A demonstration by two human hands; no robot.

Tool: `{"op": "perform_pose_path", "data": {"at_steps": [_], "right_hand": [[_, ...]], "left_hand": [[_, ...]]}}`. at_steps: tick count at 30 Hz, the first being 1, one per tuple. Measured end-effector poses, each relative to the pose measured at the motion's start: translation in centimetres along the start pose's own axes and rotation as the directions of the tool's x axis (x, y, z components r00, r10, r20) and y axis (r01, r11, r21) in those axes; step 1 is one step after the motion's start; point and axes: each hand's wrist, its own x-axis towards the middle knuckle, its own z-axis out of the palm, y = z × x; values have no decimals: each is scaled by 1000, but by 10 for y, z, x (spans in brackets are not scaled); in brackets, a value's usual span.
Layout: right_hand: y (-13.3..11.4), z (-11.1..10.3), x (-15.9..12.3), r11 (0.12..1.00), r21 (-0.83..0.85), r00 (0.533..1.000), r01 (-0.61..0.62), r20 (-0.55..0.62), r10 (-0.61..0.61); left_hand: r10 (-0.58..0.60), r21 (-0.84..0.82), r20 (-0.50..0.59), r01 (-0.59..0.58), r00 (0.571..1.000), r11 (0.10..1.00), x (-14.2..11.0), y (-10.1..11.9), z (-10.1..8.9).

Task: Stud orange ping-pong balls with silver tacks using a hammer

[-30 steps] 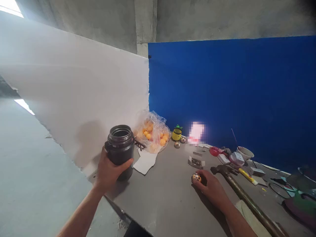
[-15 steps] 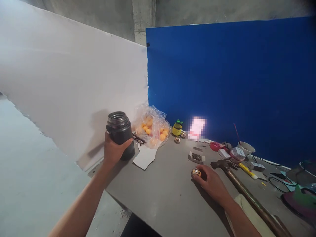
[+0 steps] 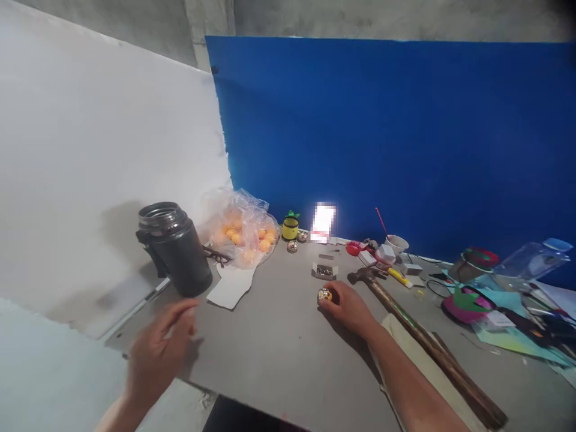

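My right hand (image 3: 348, 309) grips a small orange ball (image 3: 324, 296) covered in shiny metal studs, low over the grey table. Just behind it lies an open little box (image 3: 324, 272) of small dark metal pieces. My left hand (image 3: 162, 348) is over the table's left front edge, fingers loosely bent and thumb apart, with nothing seen in it. Beyond that hand stands a black thermos (image 3: 180, 252) with an uncovered mouth. Two more studded balls, a nearer one (image 3: 292, 246) and a farther one (image 3: 302, 236), rest beside a yellow pineapple-like container (image 3: 290, 228).
A plastic bag of orange balls (image 3: 243, 234), glasses (image 3: 218, 257) and torn white paper (image 3: 231, 287) lie left of centre. On the right are a hammer (image 3: 423, 336), a yellow cutter (image 3: 399, 277), a white cup (image 3: 396, 243) and a clear bottle (image 3: 533, 264). A bright pixelated screen (image 3: 323, 222) stands at the back.
My left hand has let go of the thermos and drawn back toward the front edge. My right hand keeps hold of the studded ball. The view has turned right.
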Motion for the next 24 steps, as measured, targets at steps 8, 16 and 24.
{"op": "perform_pose_path", "data": {"at_steps": [8, 16, 24], "right_hand": [[-2, -6, 4, 929, 367, 999, -47, 5, 48], [-4, -10, 4, 663, 738, 992, -124, 70, 107], [5, -9, 7, 660, 720, 976, -214, 182, 119]], "left_hand": [[539, -264, 512, -475, 669, 840, 23, 110, 84], [649, -544, 495, -376, 577, 750, 30, 151, 184], [382, -662, 617, 191, 689, 725, 35, 130, 196]]}}
